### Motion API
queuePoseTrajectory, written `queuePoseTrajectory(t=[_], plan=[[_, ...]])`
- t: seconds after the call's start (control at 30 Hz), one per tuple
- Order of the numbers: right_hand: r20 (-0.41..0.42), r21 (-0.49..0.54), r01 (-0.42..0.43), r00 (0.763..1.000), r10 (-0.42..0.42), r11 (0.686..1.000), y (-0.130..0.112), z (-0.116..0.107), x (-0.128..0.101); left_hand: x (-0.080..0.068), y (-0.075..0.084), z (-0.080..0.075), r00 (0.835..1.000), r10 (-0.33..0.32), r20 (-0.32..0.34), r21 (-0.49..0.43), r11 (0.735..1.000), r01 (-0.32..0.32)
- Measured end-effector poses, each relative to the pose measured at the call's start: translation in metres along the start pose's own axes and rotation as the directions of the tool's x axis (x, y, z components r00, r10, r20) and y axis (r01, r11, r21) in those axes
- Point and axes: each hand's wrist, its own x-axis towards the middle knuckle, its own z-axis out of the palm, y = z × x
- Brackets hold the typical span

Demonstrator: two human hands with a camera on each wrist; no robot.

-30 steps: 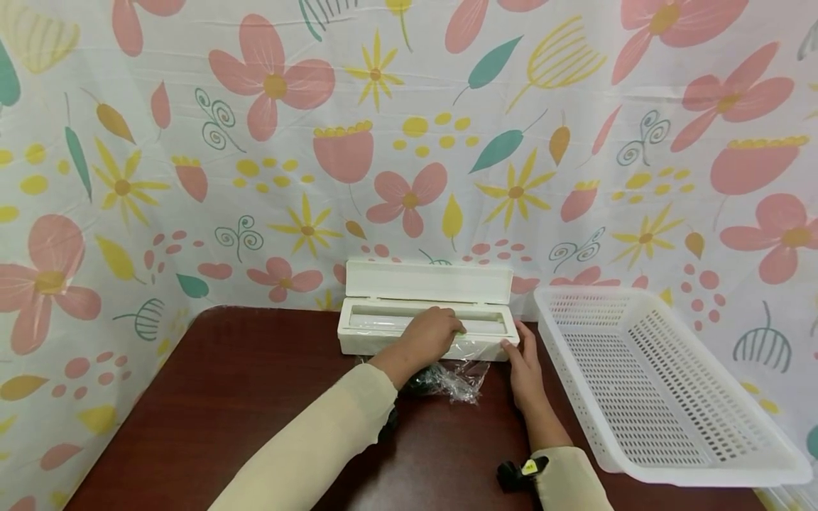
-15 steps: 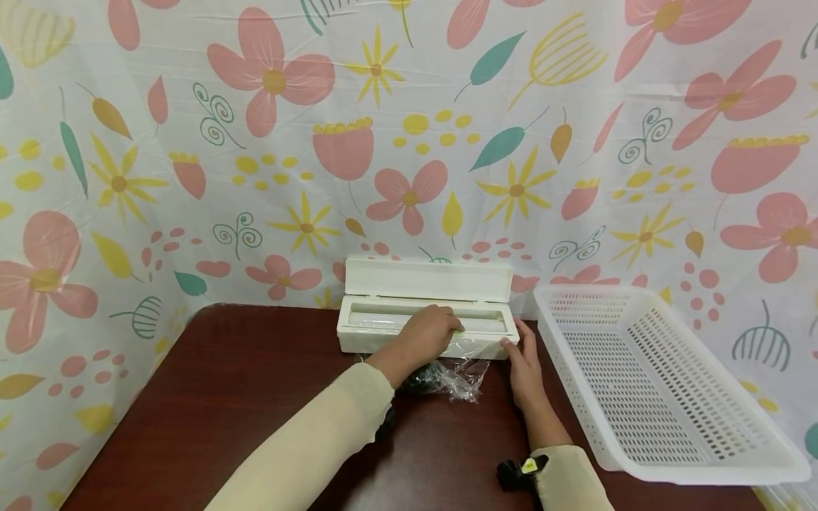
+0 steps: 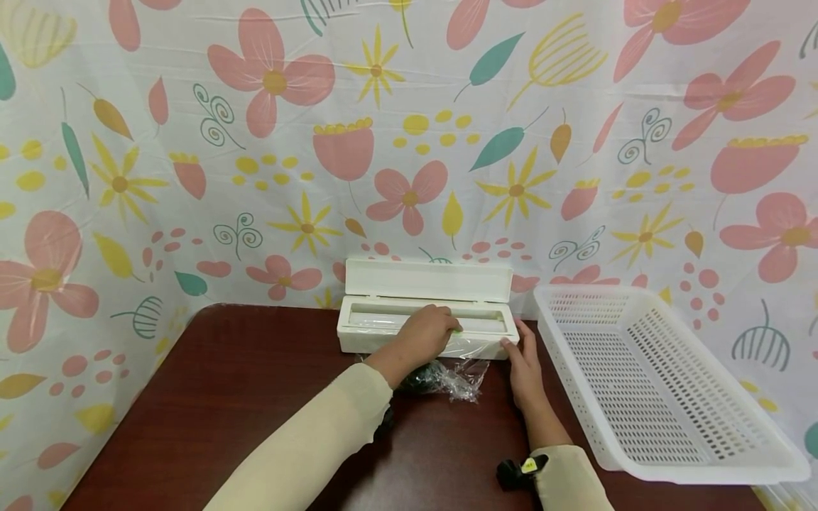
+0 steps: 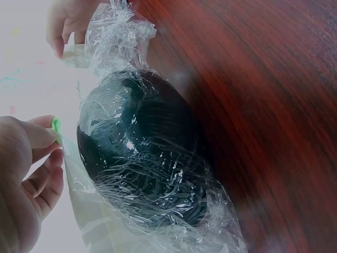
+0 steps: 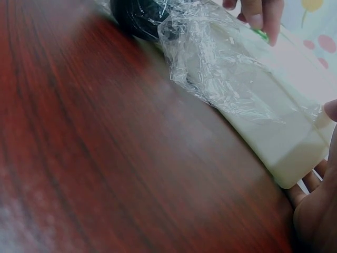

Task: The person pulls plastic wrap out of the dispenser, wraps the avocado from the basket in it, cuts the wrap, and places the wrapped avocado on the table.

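A white cling film dispenser point(image 3: 422, 344) stands at the table's back edge, its lid point(image 3: 428, 280) raised and a film roll point(image 3: 377, 321) inside. My left hand point(image 3: 424, 333) reaches over its front rim. In the left wrist view, thumb and finger of the left hand point(image 4: 23, 168) pinch a small green slider point(image 4: 56, 126) on that rim. My right hand point(image 3: 526, 365) grips the dispenser's right end, thumb at the front corner. Before the box lies a dark, rounded thing point(image 4: 142, 153) wrapped in clear cling film point(image 5: 205, 63); its kind is unclear. The left forearm partly hides it in the head view.
A white perforated plastic basket point(image 3: 664, 383) stands on the right of the dark red-brown table point(image 3: 255, 397). Close behind the dispenser hangs a flowered curtain point(image 3: 409, 142). Loose crumpled film point(image 3: 469, 383) lies against the dispenser's front.
Both hands keep their places on the dispenser. Only a very slight leftward shift of the left hand shows. The head view has tilted a little.
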Motion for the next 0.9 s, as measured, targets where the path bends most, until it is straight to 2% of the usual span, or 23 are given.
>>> queuePoseTrajectory(t=[0.9], plan=[[0.008,-0.028,0.013,1.0,-0.012,1.0,0.0004,-0.0003,-0.0011,-0.006,-0.0027,-0.0021,1.0,-0.016,-0.006,-0.009,1.0,0.016]])
